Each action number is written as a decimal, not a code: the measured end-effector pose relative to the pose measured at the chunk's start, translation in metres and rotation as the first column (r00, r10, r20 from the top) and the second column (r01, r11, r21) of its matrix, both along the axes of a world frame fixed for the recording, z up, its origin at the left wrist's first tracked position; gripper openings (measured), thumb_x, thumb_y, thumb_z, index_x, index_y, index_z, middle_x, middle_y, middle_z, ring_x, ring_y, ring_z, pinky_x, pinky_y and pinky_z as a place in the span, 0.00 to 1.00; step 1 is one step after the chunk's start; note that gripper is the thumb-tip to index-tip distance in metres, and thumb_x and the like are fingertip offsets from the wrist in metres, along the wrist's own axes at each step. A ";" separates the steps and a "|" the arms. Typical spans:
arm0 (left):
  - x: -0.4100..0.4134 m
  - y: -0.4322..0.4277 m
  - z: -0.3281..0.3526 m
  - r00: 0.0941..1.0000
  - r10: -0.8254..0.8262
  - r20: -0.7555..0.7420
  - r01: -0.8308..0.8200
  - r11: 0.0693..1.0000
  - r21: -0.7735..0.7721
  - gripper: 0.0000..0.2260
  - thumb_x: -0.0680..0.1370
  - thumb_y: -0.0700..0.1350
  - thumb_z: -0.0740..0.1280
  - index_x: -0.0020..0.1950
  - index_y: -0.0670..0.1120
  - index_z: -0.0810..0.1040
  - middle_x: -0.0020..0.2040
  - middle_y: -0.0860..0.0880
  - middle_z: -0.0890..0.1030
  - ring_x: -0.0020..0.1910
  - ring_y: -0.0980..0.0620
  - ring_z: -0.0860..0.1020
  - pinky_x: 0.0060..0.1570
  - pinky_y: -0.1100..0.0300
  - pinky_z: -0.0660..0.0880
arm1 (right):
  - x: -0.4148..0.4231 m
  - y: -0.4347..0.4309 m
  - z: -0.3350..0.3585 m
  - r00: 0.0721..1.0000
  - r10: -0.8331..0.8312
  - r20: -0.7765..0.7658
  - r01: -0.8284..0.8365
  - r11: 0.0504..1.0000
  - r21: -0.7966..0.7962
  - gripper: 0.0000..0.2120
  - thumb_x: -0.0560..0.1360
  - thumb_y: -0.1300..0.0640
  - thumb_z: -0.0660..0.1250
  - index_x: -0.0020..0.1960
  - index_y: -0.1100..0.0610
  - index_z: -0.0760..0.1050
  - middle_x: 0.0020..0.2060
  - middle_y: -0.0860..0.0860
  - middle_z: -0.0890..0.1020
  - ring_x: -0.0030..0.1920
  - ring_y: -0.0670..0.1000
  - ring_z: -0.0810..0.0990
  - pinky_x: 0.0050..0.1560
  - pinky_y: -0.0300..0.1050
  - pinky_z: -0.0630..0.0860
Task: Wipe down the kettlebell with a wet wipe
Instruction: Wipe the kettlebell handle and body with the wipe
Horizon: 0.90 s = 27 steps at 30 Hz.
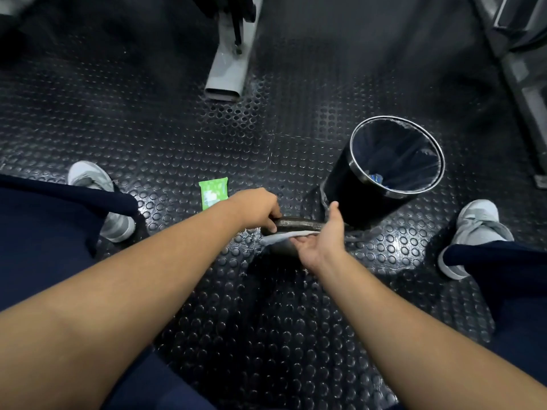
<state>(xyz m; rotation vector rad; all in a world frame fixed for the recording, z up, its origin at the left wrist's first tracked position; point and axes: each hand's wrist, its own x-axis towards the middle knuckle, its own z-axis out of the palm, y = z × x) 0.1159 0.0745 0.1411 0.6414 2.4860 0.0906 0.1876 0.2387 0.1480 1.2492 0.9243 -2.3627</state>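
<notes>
the dark grey cast-iron kettlebell (299, 224) stands on the black studded rubber floor (183, 137), between your two grey sneakers and just in front of you. only its handle is plainly visible; the body below lies in shadow.

1. left hand (259, 211): clenched around the left end of the kettlebell handle, fingers curled over the bar.
2. right hand (321, 236): palm turned up, fingers stretched out to the left beneath the handle, thumb raised beside the right end of the bar. the hand is not clenched.
3. white wet wipe (279, 236): lies along the underside of the handle, between the bar and your right fingers, which press on it from below.

surroundings:
- the green wet wipe packet (213, 191) lies flat on the floor, just beyond your left wrist.
- the black round waste bin with a metal rim and clear liner (340, 187) stands on the floor near the kettlebell, behind your right hand.
- the left sneaker (94, 190) and right sneaker (476, 226) are well apart.
- a grey metal machine foot (228, 75) rests on the floor farther ahead.
</notes>
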 end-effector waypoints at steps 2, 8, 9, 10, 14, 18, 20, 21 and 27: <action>0.001 -0.002 0.001 1.000 0.017 0.008 -0.017 1.000 0.006 0.13 0.76 0.55 0.74 0.58 0.54 0.85 0.45 0.54 0.86 0.43 0.53 0.81 0.42 0.53 0.80 | -0.007 0.014 -0.002 0.995 -0.089 0.051 0.086 0.995 0.052 0.31 0.79 0.34 0.63 0.68 0.57 0.74 0.65 0.61 0.80 0.64 0.63 0.80 0.69 0.60 0.72; 0.002 0.000 0.004 0.999 0.034 -0.005 -0.034 0.999 0.023 0.21 0.76 0.57 0.74 0.68 0.57 0.81 0.59 0.57 0.84 0.55 0.52 0.80 0.46 0.56 0.76 | -0.006 0.004 -0.006 0.995 -0.092 0.042 0.092 0.996 -0.008 0.33 0.78 0.33 0.63 0.70 0.58 0.73 0.66 0.60 0.79 0.67 0.63 0.79 0.71 0.57 0.71; 0.003 0.000 0.004 0.999 0.035 -0.012 -0.035 0.999 0.015 0.21 0.75 0.58 0.75 0.68 0.58 0.80 0.59 0.57 0.84 0.55 0.51 0.81 0.49 0.55 0.78 | -0.002 -0.004 -0.005 0.999 -0.036 0.020 0.037 0.997 -0.062 0.37 0.77 0.32 0.64 0.72 0.60 0.71 0.65 0.62 0.79 0.64 0.64 0.80 0.71 0.58 0.72; 0.003 0.000 0.004 0.999 0.032 -0.017 -0.032 0.999 0.006 0.22 0.75 0.58 0.74 0.68 0.58 0.80 0.60 0.57 0.84 0.56 0.51 0.81 0.51 0.53 0.80 | 0.003 -0.013 -0.003 1.000 0.021 0.001 -0.020 0.994 -0.111 0.42 0.76 0.31 0.64 0.75 0.62 0.67 0.67 0.64 0.77 0.64 0.64 0.80 0.72 0.60 0.72; 0.005 0.001 0.007 0.999 0.021 -0.024 -0.022 1.000 -0.009 0.22 0.75 0.58 0.74 0.69 0.59 0.80 0.62 0.57 0.83 0.57 0.51 0.81 0.52 0.53 0.80 | 0.006 -0.024 -0.005 0.991 0.134 -0.013 -0.134 0.984 -0.116 0.51 0.71 0.26 0.66 0.80 0.59 0.60 0.70 0.65 0.75 0.65 0.64 0.80 0.73 0.63 0.70; 0.005 0.001 0.008 0.999 0.028 -0.026 -0.027 1.000 0.015 0.22 0.76 0.57 0.74 0.70 0.56 0.80 0.64 0.56 0.83 0.60 0.51 0.80 0.49 0.58 0.75 | -0.015 0.010 -0.009 0.998 -0.016 0.056 0.016 1.000 -0.008 0.39 0.75 0.27 0.61 0.70 0.58 0.75 0.61 0.63 0.83 0.59 0.65 0.83 0.66 0.64 0.76; 0.006 0.001 0.008 0.999 0.039 -0.020 -0.039 0.999 0.031 0.22 0.77 0.56 0.74 0.70 0.55 0.79 0.65 0.56 0.82 0.61 0.51 0.80 0.47 0.58 0.73 | -0.024 0.025 -0.008 0.993 -0.080 0.085 0.079 0.997 0.021 0.35 0.77 0.29 0.59 0.68 0.56 0.77 0.62 0.61 0.83 0.60 0.64 0.82 0.66 0.65 0.75; 0.006 0.001 0.008 0.999 0.043 -0.016 -0.042 0.999 0.034 0.22 0.77 0.56 0.74 0.70 0.55 0.79 0.65 0.56 0.82 0.61 0.51 0.80 0.48 0.58 0.73 | -0.025 0.028 -0.006 0.993 -0.077 0.090 0.073 0.997 0.038 0.35 0.77 0.29 0.59 0.68 0.56 0.78 0.63 0.60 0.82 0.60 0.64 0.82 0.66 0.64 0.75; 0.008 0.000 0.006 0.998 0.046 -0.031 -0.045 0.999 0.018 0.21 0.76 0.57 0.74 0.68 0.57 0.80 0.60 0.55 0.84 0.56 0.51 0.81 0.53 0.53 0.80 | -0.006 -0.010 0.011 0.996 0.082 0.047 -0.080 0.996 -0.043 0.40 0.76 0.29 0.63 0.72 0.60 0.68 0.63 0.63 0.80 0.55 0.61 0.84 0.64 0.57 0.77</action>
